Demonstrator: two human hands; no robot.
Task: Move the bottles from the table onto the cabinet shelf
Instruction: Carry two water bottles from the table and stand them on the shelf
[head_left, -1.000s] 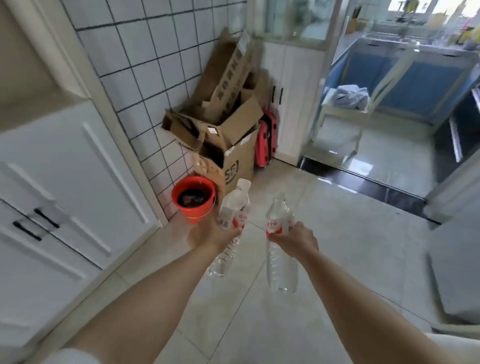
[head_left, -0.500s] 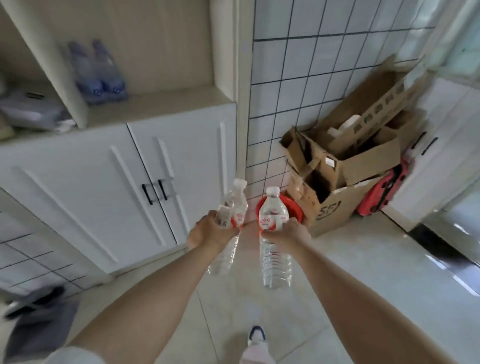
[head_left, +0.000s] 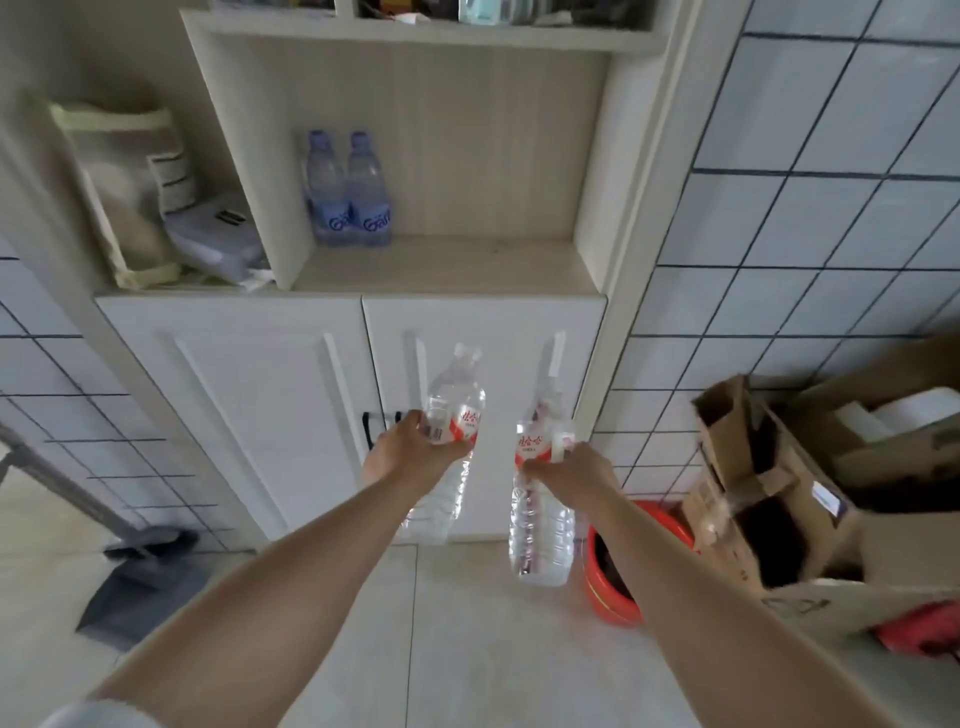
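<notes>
Facing white cabinet shelf (head_left: 441, 265), tiled walls (head_left: 810, 208)

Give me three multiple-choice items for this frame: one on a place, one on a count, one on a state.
1. Where do the two blue-labelled bottles stand?
A. On the floor by the red bucket
B. On the open cabinet shelf, at its left side
C. Inside the cardboard box

2. How many red-labelled bottles is the person carrying?
A. One
B. Two
C. Three

3. How are the white cabinet doors below the shelf?
A. Both closed
B. Both open
C. One taken off

Answers: 1 B, they stand against the shelf's back panel near its left wall. 2 B, the left hand grips the left bottle and the right hand grips the right bottle. 3 A, both door fronts sit flush with their dark handles meeting at the centre.
</notes>
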